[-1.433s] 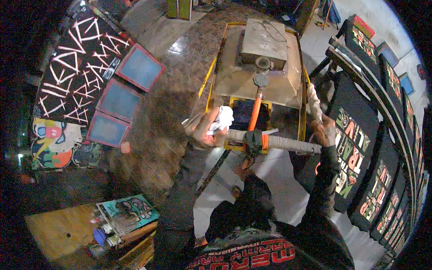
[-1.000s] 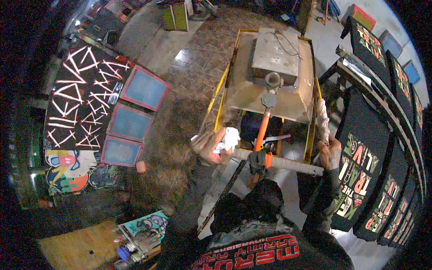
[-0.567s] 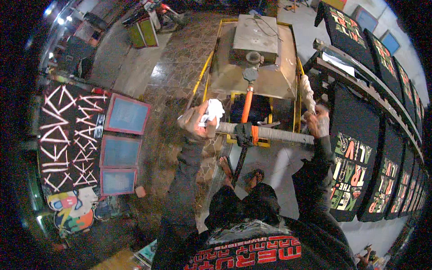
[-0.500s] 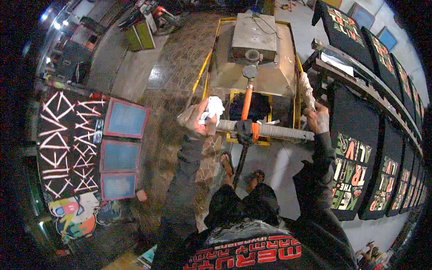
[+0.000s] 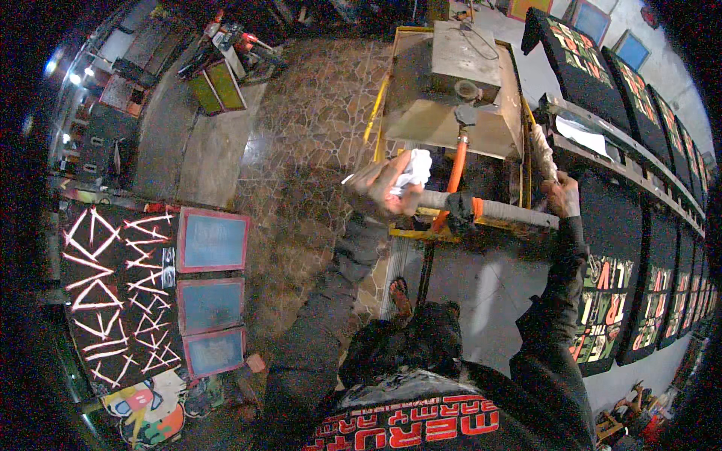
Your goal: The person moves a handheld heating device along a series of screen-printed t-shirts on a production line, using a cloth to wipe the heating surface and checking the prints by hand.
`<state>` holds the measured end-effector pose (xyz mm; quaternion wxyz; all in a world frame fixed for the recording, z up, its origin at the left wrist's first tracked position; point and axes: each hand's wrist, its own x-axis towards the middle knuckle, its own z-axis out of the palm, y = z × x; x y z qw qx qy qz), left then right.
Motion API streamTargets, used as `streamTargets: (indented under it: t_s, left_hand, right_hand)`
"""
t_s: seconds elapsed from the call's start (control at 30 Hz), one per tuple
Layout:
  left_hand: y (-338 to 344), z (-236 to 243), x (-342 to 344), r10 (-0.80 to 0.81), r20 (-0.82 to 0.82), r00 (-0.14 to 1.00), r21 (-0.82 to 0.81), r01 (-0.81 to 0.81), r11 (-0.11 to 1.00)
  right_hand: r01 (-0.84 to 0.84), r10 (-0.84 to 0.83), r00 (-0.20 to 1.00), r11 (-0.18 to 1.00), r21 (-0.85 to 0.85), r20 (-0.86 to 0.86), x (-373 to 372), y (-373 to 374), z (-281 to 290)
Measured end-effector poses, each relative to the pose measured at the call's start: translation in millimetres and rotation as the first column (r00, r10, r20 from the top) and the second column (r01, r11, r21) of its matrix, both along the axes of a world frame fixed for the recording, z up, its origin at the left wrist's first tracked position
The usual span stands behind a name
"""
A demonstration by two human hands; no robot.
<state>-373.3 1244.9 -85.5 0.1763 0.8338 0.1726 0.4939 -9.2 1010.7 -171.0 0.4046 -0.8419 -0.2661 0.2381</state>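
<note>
A metal hood (image 5: 421, 109) with a grey box (image 5: 466, 56) on top stands ahead of me in a yellow frame (image 5: 378, 105). An orange hose (image 5: 456, 167) runs from it towards a crossbar wrapped in grey cord (image 5: 519, 215). At the crossbar's left end my left hand (image 5: 382, 186), slightly blurred, is closed around a bunched white cloth (image 5: 417, 167). My right hand (image 5: 562, 197) is wrapped round the near end of a pale, cloth-bound handle (image 5: 542, 150) by the bar's right end. My fingers partly hide both grips.
Black printed T-shirts (image 5: 605, 308) lie in rows along a long rack (image 5: 624, 154) close on the right. Blue-meshed screen frames (image 5: 214, 239) and a dark lettered panel (image 5: 120, 293) are at the left. Behind on the left stands a motorcycle (image 5: 241, 45). Stone-patterned floor (image 5: 308, 143) lies between.
The hood, crossbar and both my hands now appear further right in the picture, while the left-side frames sit lower. Both hands keep their holds. My left foot has shifted.
</note>
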Motion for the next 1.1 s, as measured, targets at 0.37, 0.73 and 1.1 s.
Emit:
streamTargets:
  t_s: [0.37,0.73,1.1]
  left_hand:
    - [82,-23,74,-0.094,0.075,0.993,0.018,0.093,0.995]
    - [128,0,113,-0.016,-0.046,0.999,0.128,0.022,0.992]
    - [206,-14,184,-0.071,-0.141,0.988,0.047,0.078,0.996]
  right_hand:
    - [0.061,-0.038,0.991,0.982,0.179,-0.132,65,45,-16]
    - [0.038,-0.036,0.998,0.999,-0.036,0.048,105,108,-2]
    - [0.107,-0.116,0.963,0.993,0.050,0.245,162,157,-39]
